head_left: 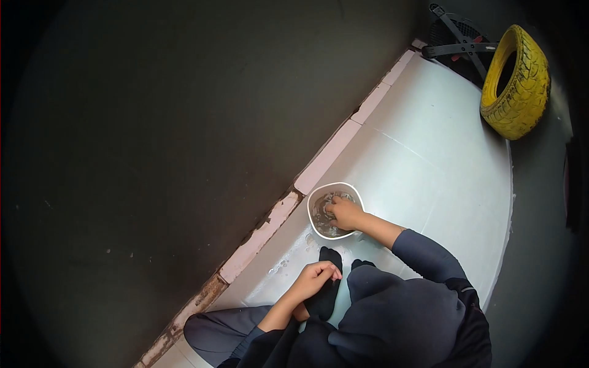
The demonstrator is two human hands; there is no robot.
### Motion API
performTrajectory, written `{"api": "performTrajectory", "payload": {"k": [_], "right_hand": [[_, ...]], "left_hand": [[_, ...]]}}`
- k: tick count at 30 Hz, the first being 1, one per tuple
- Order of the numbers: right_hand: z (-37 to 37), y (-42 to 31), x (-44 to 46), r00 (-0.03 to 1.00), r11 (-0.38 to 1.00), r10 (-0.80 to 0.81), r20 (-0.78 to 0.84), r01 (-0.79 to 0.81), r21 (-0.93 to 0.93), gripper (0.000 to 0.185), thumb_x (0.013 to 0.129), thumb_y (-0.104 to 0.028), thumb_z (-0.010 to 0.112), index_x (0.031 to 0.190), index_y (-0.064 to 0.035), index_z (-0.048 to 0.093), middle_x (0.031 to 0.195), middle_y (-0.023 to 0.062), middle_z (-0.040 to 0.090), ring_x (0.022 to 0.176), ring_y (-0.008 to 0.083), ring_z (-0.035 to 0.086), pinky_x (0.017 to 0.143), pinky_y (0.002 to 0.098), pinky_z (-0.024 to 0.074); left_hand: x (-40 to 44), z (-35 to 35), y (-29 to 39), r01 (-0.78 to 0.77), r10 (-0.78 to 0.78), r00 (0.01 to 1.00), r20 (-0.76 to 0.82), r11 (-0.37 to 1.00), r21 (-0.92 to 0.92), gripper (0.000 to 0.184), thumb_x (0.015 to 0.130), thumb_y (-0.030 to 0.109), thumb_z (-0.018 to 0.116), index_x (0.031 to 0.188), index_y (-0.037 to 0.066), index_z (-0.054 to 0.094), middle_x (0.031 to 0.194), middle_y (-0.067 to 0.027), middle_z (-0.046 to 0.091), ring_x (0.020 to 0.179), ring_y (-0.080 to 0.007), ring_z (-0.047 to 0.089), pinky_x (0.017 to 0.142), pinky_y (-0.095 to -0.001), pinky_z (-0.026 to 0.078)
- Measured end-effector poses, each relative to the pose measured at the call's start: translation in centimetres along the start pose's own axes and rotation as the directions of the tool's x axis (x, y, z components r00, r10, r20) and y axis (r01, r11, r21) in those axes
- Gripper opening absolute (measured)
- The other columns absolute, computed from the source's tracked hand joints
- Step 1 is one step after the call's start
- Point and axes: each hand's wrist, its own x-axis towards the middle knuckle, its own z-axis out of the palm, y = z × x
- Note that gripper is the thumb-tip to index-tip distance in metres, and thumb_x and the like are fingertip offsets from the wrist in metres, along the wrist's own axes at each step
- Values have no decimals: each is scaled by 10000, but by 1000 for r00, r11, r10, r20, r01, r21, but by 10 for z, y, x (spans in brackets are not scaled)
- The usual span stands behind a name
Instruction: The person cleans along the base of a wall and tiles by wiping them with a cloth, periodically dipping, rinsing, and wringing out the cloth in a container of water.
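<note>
A white bowl (313,228) with rounded corners stands on the pale floor and holds murky, greyish water (320,211). My right hand (345,214) reaches over its right rim, fingers apart and dipping into the water, where ripples and pale streaks show. The fingertips are partly hidden below the surface. My left hand (314,279) hangs in front of my shin, above a black sock (325,302) on my foot. Its fingers are curled in loosely, and I see nothing held in them.
A dark wall (184,153) with a chipped pink skirting (325,159) runs close along the bowl's left. Wet splashes (279,265) mark the floor near my feet. At the far right lean a yellow tyre (521,86) and a black crossed-leg stand (463,46).
</note>
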Motion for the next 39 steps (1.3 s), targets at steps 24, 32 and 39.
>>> {"api": "performTrajectory", "payload": {"k": [24,32,39], "right_hand": [[-5,4,-3,990,999,2,142,3,-36,511,702,-152,681,1181,-122,504,1071,180,573,953,326,593,829,402,467],[-28,12,3,999,962,-46,19,40,269,584,661,-189,729,1172,-60,475,1089,222,562,1041,363,535,884,414,430],[-31,21,0,999,896,-18,-48,38,443,364,686,-120,682,1030,-63,576,985,177,581,954,293,563,840,371,450]], "left_hand": [[-3,3,1,-8,8,999,-44,1000,-4,262,946,122,411,800,-20,576,823,-54,620,767,-110,542,747,-239,435],[16,-3,31,-91,167,964,-209,940,330,175,916,115,464,1013,15,569,989,-75,588,892,-147,570,780,-274,439],[100,-28,12,-1,198,893,-405,899,438,530,822,106,525,1307,1,339,1265,-215,391,1115,-269,493,932,-328,401]]}}
